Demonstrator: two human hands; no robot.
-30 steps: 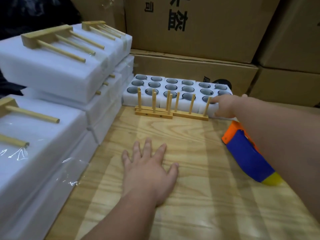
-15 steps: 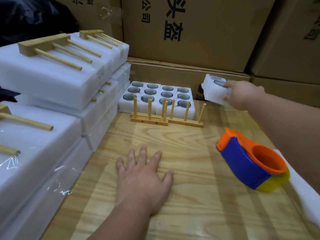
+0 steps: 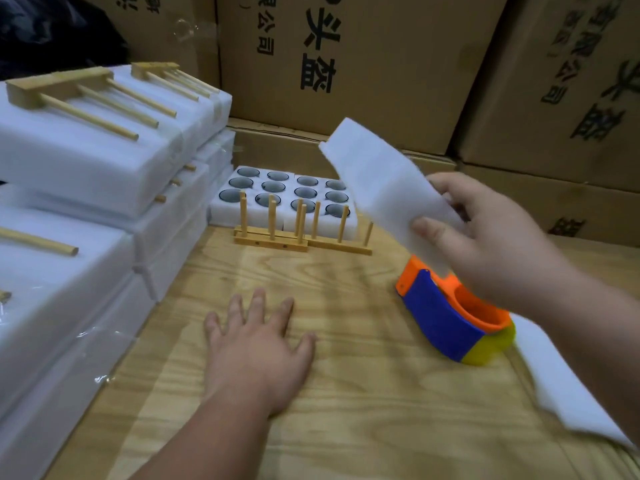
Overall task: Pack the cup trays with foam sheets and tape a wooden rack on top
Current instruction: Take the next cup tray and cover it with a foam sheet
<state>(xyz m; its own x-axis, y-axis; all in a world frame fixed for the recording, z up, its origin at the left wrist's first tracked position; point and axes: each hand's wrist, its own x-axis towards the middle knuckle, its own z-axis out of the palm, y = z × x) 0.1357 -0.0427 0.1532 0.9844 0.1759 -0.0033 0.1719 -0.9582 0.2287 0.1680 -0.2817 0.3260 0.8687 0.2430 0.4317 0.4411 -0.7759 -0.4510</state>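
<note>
We are gripping foam tray (image 3: 384,188) in right hand (image 3: 491,237) at centre right, lifting clear; left hand (image 3: 258,351) lying flat, open, steadying on table (image 3: 363,410) at lower centre.

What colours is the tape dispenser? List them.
Tape dispenser: blue body, orange top, yellow end; head view.

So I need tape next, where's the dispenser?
Right side of the head view: the tape dispenser sits on the wooden table, just below the right hand.
</note>
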